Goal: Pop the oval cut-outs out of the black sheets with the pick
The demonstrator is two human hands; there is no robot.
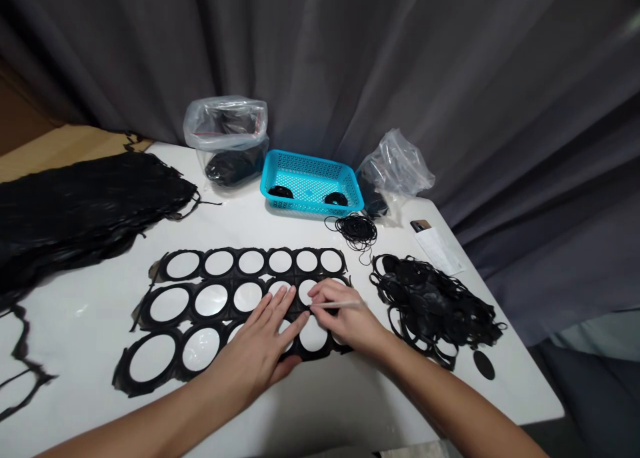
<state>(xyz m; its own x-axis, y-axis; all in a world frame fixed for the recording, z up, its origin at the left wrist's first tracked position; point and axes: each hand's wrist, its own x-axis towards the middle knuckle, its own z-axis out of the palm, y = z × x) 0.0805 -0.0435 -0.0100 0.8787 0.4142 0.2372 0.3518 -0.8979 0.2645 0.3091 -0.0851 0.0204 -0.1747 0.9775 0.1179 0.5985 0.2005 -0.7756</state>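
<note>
Three rows flat blk rings (231, 301), L fingers (274, 309) splayed atop, R fingers (327, 290) pinching thin stick (346, 305).

Perforated black sheet (230, 301): thin, lying flat on the white bench (235, 225), mid-surface, set back from the near edge and well short of the right edge. Three rows of large round openings run roughly along the near edge; bench surface shows through them. Outline ragged, loose slivers at the left end; some openings partly covered. Pale slim stick (340, 305): held low, almost level, over the sheet's right part, tip leftward; tip contact cannot be determined.
</note>
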